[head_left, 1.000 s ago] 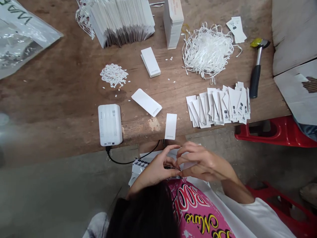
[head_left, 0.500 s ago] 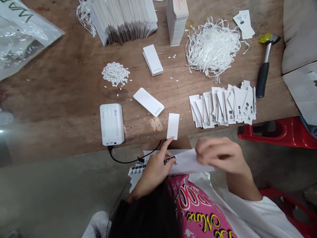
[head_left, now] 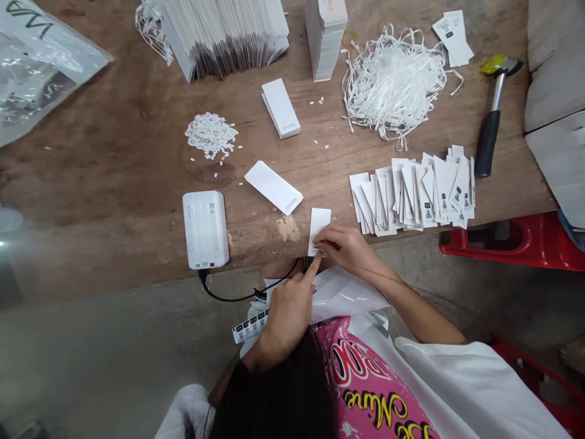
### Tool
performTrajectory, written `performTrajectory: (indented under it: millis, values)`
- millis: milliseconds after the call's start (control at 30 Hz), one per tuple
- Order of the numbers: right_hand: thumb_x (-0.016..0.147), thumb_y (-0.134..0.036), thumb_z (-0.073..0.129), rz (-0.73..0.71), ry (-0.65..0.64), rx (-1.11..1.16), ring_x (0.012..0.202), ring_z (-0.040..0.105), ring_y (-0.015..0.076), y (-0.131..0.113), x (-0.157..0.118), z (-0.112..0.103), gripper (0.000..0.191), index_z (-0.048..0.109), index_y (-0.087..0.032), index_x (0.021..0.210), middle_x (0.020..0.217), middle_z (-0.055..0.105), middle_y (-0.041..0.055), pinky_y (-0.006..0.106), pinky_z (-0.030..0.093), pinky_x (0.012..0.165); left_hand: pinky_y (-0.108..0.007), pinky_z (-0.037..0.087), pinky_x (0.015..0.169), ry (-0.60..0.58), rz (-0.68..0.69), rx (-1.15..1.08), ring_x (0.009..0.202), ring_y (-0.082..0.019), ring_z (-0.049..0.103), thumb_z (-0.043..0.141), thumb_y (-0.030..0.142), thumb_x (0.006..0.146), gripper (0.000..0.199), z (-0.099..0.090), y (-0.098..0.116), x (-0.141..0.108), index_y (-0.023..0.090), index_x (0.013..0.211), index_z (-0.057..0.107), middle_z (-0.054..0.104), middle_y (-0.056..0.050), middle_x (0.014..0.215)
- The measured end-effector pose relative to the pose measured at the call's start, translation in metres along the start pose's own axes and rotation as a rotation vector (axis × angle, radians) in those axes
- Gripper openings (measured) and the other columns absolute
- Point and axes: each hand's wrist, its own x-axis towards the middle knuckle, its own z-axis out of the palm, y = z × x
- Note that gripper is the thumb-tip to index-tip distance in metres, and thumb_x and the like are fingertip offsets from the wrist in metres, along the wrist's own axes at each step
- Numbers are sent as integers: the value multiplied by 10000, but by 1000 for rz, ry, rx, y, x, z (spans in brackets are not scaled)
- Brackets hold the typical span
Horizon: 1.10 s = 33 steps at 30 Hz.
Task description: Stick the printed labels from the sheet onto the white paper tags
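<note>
A single white card [head_left: 319, 221] lies at the table's near edge. My right hand [head_left: 345, 247] is over its lower part, thumb and finger pinched together at the printed end. What they pinch is mostly hidden; it looks like a small sticker. My left hand [head_left: 290, 305] stretches its index finger up to the card's lower edge, while the other fingers curl over a sticker sheet. Its strip of black-and-white stickers [head_left: 250, 327] sticks out left of that hand, and glossy white backing paper [head_left: 350, 291] spreads out on the right over the lap.
Nearby are white cards [head_left: 274, 187], a folded card stack [head_left: 280, 110], a white power bank [head_left: 205, 230] with a black cable, and small white pieces [head_left: 211, 135]. Rightward lie stickered cards [head_left: 411, 195], white strings [head_left: 395, 85] and a hammer [head_left: 491, 122]. Card stacks [head_left: 228, 36] stand behind.
My right hand has moved left and up from the backing paper to the card. The left index finger stays at the card's edge, and the backing paper has crumpled slightly.
</note>
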Motion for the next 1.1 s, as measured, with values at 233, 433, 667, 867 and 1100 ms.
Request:
performTrajectory:
  millis: [233, 433, 667, 867, 1100]
  values:
    - [871, -99, 566, -28, 24, -72, 728, 628, 145, -1, -3, 3, 137, 682, -157, 829, 819, 683, 55, 252, 493, 669, -309, 505, 697, 0, -1, -17, 795, -254, 700, 505, 167, 903, 673, -1, 0, 0, 352, 1494, 240, 709, -75, 888]
    - [879, -96, 550, -61, 19, -111, 751, 634, 161, 0, -3, 3, 138, 676, -141, 848, 834, 680, 71, 265, 506, 683, -326, 514, 700, 3, 14, 21, 804, -263, 701, 501, 154, 899, 704, 0, -1, 2, 317, 1511, 192, 722, -80, 934]
    - [906, -110, 501, -87, -17, -372, 790, 621, 193, -7, -9, 1, 227, 654, -116, 1073, 914, 655, 111, 305, 524, 685, -319, 525, 680, -15, -13, 149, 785, -245, 703, 476, 131, 902, 721, -6, 2, 2, 299, 1519, 144, 734, -68, 943]
    - [928, -179, 511, -128, 165, -583, 931, 607, 234, -17, -24, -4, 371, 537, -97, 1289, 1206, 592, 210, 358, 539, 713, -310, 521, 707, -44, -21, 101, 831, -241, 710, 538, 182, 894, 766, -7, 0, 7, 363, 1511, 122, 741, -55, 1003]
    - [905, -113, 555, -343, 102, -613, 1089, 577, 258, -5, -36, 7, 288, 625, -105, 1184, 1219, 659, 135, 416, 513, 861, -297, 497, 793, 18, -25, -224, 919, -217, 690, 559, 173, 867, 783, 1, -17, 7, 345, 1511, 148, 740, -7, 1003]
